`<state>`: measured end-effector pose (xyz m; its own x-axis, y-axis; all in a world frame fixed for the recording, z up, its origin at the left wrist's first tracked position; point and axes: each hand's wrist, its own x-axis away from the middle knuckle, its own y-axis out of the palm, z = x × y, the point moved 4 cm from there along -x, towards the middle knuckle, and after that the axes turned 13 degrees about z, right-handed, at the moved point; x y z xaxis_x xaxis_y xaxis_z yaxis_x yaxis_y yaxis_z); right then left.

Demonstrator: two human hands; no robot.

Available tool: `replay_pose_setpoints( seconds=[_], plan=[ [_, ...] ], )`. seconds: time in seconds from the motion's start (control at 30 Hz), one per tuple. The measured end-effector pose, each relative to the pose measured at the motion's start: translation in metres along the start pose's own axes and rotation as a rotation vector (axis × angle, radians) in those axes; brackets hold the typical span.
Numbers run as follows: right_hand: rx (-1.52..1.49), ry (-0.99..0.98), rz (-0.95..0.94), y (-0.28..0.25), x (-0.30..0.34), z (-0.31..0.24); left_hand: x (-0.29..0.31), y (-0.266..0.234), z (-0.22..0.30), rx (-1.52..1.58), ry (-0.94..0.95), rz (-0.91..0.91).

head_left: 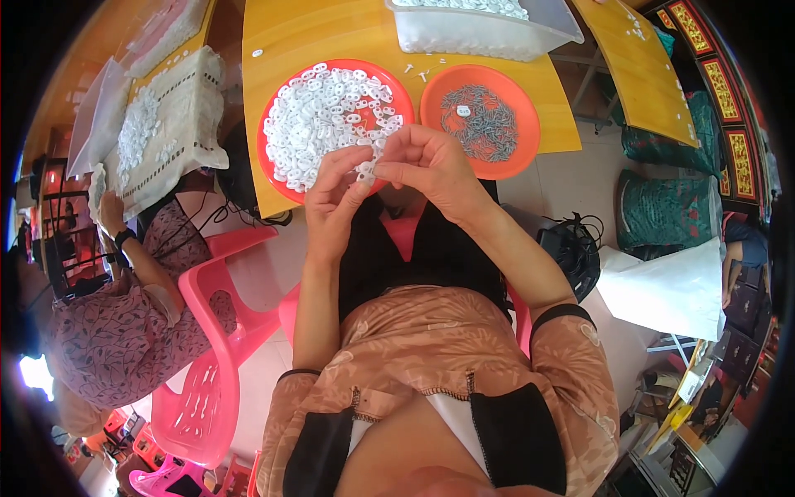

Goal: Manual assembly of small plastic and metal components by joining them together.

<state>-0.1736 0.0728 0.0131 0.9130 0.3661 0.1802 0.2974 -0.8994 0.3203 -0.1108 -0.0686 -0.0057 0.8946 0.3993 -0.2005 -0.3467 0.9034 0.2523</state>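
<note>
Between my two hands is a small white plastic piece with holes (364, 171), above the near edge of a red plate. My left hand (334, 195) pinches it between thumb and fingers. My right hand (426, 170) has thumb and forefinger pressed together at the piece's right side; whatever they grip there is too small to make out. The red plate (267, 157) is heaped with white two-holed plastic pieces (319, 116). To its right, an orange plate (530, 124) holds many grey metal screws (489, 137) and one white piece (463, 110).
A clear plastic bin (497, 40) of white pieces stands at the back of the yellow table (290, 33). Several loose bits lie near it. On the left, a person (124, 331) works at a cloth-covered surface (195, 108) beside a pink chair (207, 373). Green sacks (662, 211) stand right.
</note>
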Motion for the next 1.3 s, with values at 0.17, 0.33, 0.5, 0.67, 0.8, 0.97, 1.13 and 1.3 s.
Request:
replay_pose_setpoints(
  seconds=[0.17, 0.33, 0.5, 0.67, 0.8, 0.97, 1.13, 1.3],
  plan=[
    [-0.043, 0.071, -0.047, 0.003, 0.002, -0.007, -0.001, 0.004, -0.003, 0.044, -0.033, -0.170],
    [-0.068, 0.078, -0.060, 0.000, 0.001, -0.004, 0.006, 0.006, -0.006, 0.001, -0.030, -0.066],
    [-0.087, 0.115, -0.058, 0.000, 0.002, 0.001, 0.008, 0.009, -0.005, 0.008, -0.100, 0.009],
    [0.128, 0.182, -0.142, 0.003, 0.005, 0.004, 0.009, 0.006, -0.014, 0.080, -0.134, 0.098],
    [0.129, 0.169, -0.180, 0.004, 0.002, 0.012, 0.011, 0.007, -0.013, 0.035, -0.135, 0.071],
    [-0.074, 0.355, -0.229, 0.003, 0.003, 0.015, 0.008, 0.009, -0.007, -0.010, -0.113, 0.006],
    [0.084, 0.228, -0.198, 0.005, 0.007, 0.009, 0.009, 0.012, -0.013, 0.007, -0.090, 0.018],
    [0.456, -0.241, -0.167, 0.006, 0.018, -0.003, 0.013, 0.014, -0.015, 0.116, -0.229, 0.076]
  ],
)
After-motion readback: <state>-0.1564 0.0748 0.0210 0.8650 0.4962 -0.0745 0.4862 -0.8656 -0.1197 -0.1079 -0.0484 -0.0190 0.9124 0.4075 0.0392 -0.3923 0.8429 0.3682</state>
